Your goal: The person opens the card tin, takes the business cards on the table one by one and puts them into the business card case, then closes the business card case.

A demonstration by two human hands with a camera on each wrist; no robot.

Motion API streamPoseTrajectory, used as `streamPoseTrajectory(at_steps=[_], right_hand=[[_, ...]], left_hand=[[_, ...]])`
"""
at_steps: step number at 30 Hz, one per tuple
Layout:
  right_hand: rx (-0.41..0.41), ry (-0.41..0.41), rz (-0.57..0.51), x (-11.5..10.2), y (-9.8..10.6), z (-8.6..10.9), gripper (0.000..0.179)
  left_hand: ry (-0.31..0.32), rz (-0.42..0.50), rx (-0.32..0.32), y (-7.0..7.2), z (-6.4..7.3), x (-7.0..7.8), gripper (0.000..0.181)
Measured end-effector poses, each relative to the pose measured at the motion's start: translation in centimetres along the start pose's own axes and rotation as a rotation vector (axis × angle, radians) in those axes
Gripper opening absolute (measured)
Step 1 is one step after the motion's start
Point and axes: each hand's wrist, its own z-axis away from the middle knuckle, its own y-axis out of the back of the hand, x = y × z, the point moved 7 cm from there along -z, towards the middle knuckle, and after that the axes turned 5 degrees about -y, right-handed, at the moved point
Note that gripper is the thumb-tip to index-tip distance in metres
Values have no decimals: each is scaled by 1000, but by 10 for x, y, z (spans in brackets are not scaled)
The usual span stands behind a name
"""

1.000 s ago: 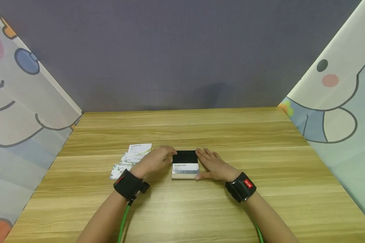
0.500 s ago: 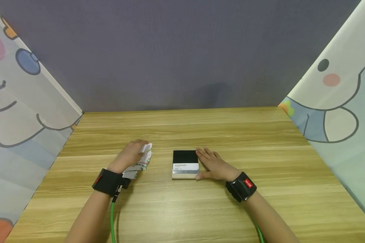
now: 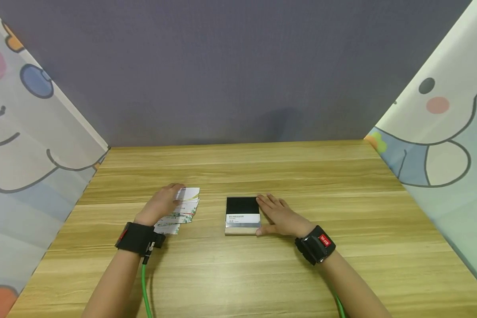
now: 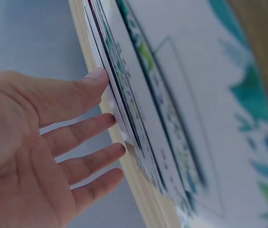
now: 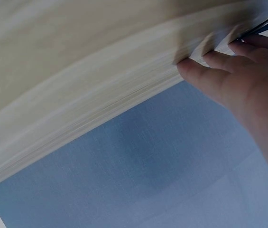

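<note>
A fanned row of business cards (image 3: 188, 207) lies on the left of the wooden table, white with green leafy prints. My left hand (image 3: 160, 205) is over their left part and hides some of them. In the left wrist view the fingers of that hand (image 4: 53, 137) are spread and fairly straight, the thumb tip close by the cards' edges (image 4: 124, 85). A business card case (image 3: 242, 215), black with a silvery front lip, sits mid-table with a white card (image 3: 242, 218) in it. My right hand (image 3: 280, 216) rests against its right side, fingers extended and thumb at the near corner.
The wood-grain table (image 3: 238, 274) ends at a grey-blue panel (image 3: 238, 75) behind. Cartoon-printed panels (image 3: 441, 132) flank both sides. Each wrist wears a black strap (image 3: 315, 245), and a green cable (image 3: 145, 287) trails from the left one.
My left hand has gone from the case's left side back to the cards, drawing slightly further left in the last half second. My right hand stays at the case.
</note>
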Motion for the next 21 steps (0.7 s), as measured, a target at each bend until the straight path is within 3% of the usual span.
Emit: streamPoseTrajectory(at_steps=[6,15,21], right_hand=[[7,3,2,2,-2,-1,95],[16,4,26,1,-2,-1,95],[12,0,27,1,-1,-1,95]], left_hand=[[-5,-34,49,3,-2,0,48],[20,-29,49,3,-4,-2,51],[38,-26,83,5,-3,-5,52]])
